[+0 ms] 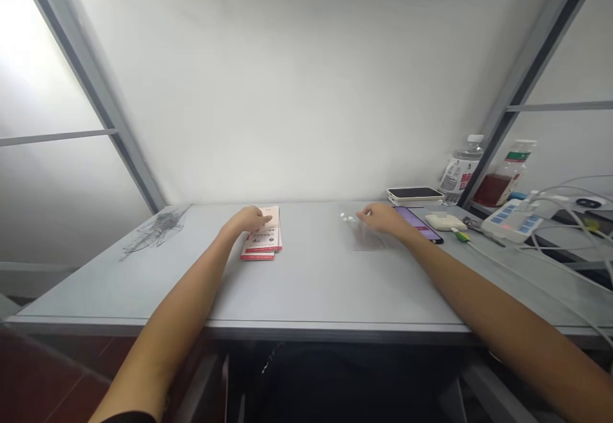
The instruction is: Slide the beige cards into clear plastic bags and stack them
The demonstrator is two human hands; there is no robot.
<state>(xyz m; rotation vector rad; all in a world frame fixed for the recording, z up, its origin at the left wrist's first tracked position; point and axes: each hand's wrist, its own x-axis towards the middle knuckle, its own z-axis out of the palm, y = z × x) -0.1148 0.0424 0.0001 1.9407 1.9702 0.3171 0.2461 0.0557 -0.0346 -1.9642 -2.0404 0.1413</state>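
My left hand lies over the upper left part of a small stack of pale printed paper packets with red lower edges. Its fingers are curled, with one digit stretched across the top packet. To the right, my right hand has its fingertips pinched together; what they hold, if anything, is too small to make out. Just left of those fingertips lie several small white pieces, like tablets. A clear flat sheet or bag lies on the table below the right hand, partly covered by it.
A phone with a lit screen lies beside my right forearm, near a white case and a pale box-like device. Bottles, a power strip and cables crowd the right side. A dark tangled mesh lies at left.
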